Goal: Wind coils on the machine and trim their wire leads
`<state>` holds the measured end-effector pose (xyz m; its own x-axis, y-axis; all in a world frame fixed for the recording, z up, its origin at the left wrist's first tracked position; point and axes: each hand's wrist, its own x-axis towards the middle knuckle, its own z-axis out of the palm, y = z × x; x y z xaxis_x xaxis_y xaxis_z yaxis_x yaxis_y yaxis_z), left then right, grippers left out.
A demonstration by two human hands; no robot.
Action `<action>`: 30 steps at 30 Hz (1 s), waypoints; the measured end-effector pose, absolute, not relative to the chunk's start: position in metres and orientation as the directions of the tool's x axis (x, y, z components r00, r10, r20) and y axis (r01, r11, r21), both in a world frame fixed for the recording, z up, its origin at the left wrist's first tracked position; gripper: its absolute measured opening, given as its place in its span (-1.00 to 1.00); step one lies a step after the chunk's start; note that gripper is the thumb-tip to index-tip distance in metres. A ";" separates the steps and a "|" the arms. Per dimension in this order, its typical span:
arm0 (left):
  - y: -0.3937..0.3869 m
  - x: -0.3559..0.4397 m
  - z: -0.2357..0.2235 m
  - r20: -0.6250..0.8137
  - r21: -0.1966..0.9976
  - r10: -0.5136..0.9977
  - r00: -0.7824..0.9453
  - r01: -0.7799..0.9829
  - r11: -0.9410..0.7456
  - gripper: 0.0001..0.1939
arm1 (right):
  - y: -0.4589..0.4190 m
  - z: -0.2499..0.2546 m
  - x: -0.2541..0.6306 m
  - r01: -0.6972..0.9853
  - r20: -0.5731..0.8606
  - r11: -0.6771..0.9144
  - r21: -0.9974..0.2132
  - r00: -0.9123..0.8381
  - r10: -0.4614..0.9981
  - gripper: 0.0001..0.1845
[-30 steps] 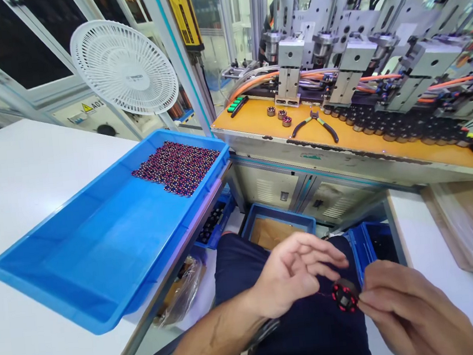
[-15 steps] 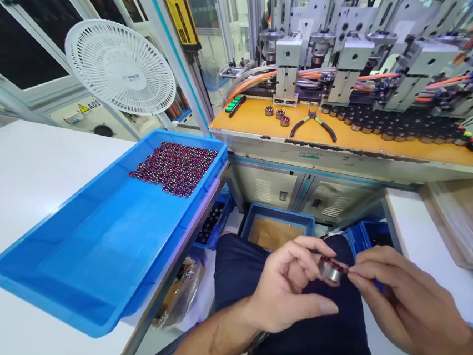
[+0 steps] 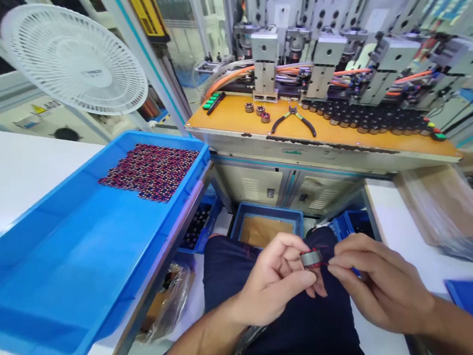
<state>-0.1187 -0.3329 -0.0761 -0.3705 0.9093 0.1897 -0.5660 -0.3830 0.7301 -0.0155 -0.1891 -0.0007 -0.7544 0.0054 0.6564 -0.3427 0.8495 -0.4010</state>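
Above my lap, my left hand (image 3: 277, 277) grips a small wound motor stator (image 3: 311, 258) between thumb and fingers. It has a grey metal ring with red winding showing at its edges. Just to the right, the thumb and forefinger of my right hand (image 3: 373, 276) are pinched together at a thin reddish wire by the stator's side. The wire is so fine that its far end cannot be made out. Three similar stators (image 3: 260, 110) stand on the orange bench top, left of open wire cutters (image 3: 293, 120) with black and yellow handles.
At left a long blue tray (image 3: 60, 261) holds many wound parts (image 3: 152, 171) at its far end. Machine fixtures (image 3: 321, 63) rise behind the orange bench (image 3: 231, 119), with rows of dark cylindrical parts (image 3: 364, 117). A blue bin (image 3: 264, 207) sits below; a white fan (image 3: 79, 64) stands back left.
My left thumb has closed onto the stator, which is turned so its grey ring faces me more. My right hand stays pinched beside it. The whole view has shifted toward the right.
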 end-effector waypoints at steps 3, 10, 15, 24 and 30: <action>-0.333 -0.120 -0.071 0.244 0.760 0.839 -0.486 -0.442 -0.477 -0.74 | -0.190 0.000 -0.019 -0.308 0.639 0.832 -0.461 -0.766 0.071 -0.83; -0.328 -0.124 -0.068 0.383 0.820 0.675 -0.631 -0.105 -0.563 -0.72 | -0.190 -0.006 -0.021 -0.296 0.612 0.767 -0.569 -0.775 0.155 -0.88; -0.327 -0.129 -0.072 0.428 0.855 0.620 -0.658 0.073 -0.513 -0.72 | -0.199 -0.011 -0.022 -0.219 0.496 0.610 -0.762 -0.803 0.331 -0.88; -0.324 -0.136 -0.076 0.419 0.850 0.647 -0.637 0.024 -0.527 -0.69 | -0.201 -0.024 -0.025 -0.029 0.034 0.017 -0.999 -0.925 0.379 -0.77; -0.322 -0.138 -0.075 0.438 0.830 0.640 -0.631 0.012 -0.557 -0.69 | -0.195 -0.038 -0.029 0.106 -0.166 -0.278 -0.955 -0.965 0.202 -0.74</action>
